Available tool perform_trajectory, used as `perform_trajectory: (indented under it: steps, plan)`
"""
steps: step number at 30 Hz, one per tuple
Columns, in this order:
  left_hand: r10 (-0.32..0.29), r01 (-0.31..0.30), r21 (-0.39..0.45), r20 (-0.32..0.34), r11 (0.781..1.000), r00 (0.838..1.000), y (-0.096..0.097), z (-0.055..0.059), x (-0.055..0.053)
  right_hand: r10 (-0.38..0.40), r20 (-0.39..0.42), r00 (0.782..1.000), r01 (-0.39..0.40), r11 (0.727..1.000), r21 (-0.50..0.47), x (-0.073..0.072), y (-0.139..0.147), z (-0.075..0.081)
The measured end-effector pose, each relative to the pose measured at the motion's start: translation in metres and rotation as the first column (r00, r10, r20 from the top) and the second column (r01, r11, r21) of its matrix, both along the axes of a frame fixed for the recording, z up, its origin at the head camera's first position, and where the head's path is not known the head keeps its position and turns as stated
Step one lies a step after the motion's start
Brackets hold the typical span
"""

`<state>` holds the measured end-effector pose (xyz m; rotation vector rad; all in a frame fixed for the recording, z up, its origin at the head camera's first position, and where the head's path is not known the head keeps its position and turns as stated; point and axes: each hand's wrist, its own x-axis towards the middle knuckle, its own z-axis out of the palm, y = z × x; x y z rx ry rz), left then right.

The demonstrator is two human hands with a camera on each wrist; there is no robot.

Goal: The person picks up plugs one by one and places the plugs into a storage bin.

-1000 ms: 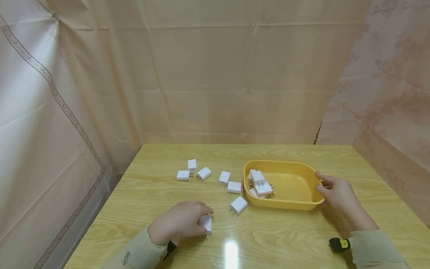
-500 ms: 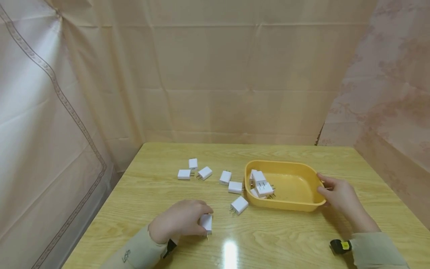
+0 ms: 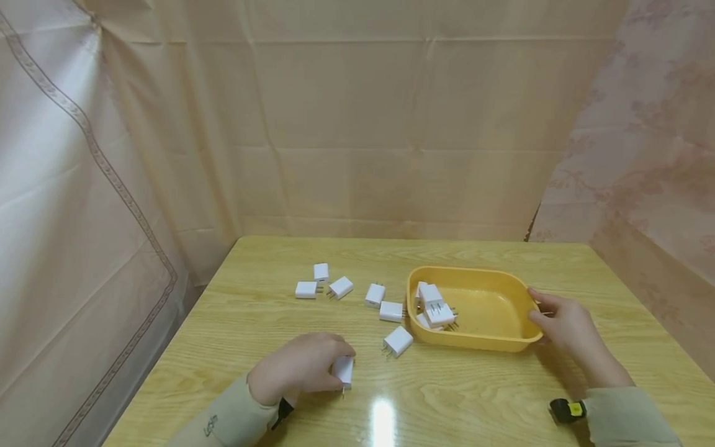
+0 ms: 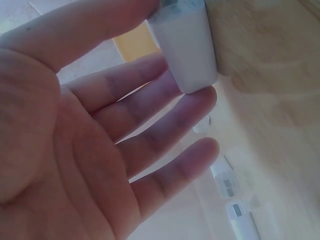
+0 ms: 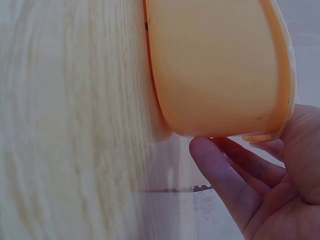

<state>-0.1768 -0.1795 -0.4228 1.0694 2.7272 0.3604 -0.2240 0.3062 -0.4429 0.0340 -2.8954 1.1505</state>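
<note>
Near the front of the table, my left hand (image 3: 304,365) pinches a white plug-in charger (image 3: 343,371) between thumb and fingers, its metal prongs toward me. In the left wrist view this charger (image 4: 189,52) stands against the wood, with fingertips along its side and the last finger free. My right hand (image 3: 570,326) grips the right end of a yellow plastic tray (image 3: 480,341), thumb at the rim. From the right wrist, fingers (image 5: 215,160) show against the outer wall of the tray (image 5: 215,70). Several white chargers (image 3: 440,315) lie heaped at the tray's left end.
One loose charger (image 3: 398,341) lies just left of the tray's front corner, and another charger (image 3: 391,311) is right beside the tray wall. Farther left, several more chargers (image 3: 340,287) are scattered on the wooden table (image 3: 268,261). Cloth curtains (image 3: 413,124) hang behind the table.
The head view has shifted very slightly. Both hands stay in place, the left on the charger and the right on the tray.
</note>
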Motion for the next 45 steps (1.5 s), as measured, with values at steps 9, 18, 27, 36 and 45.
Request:
perform_trajectory:
  steps: [9,18,27,36,45]
  plan:
    - [-0.005,0.005,0.010,-0.029,1.000,1.000,0.000,0.000,-0.001,0.008,-0.014,1.000,-0.008,1.000,0.001,0.000,0.001,0.001]
    - [0.063,-0.063,0.007,0.011,0.998,0.998,-0.005,0.002,-0.007,0.021,-0.002,1.000,-0.021,1.000,-0.006,0.000,-0.001,0.001]
    - [0.047,-0.045,0.034,-0.073,0.998,0.996,-0.006,0.010,-0.017,0.015,0.000,1.000,-0.015,0.999,0.041,-0.001,-0.002,0.002]
    - [0.064,-0.061,0.037,-0.093,0.997,0.994,-0.003,0.024,-0.025,0.024,0.000,1.000,-0.024,0.998,0.058,-0.002,-0.002,0.003]
    - [0.025,-0.017,0.058,-0.138,0.998,0.990,0.006,0.037,-0.035,0.029,0.013,0.999,-0.029,0.998,0.059,-0.003,-0.001,0.005]
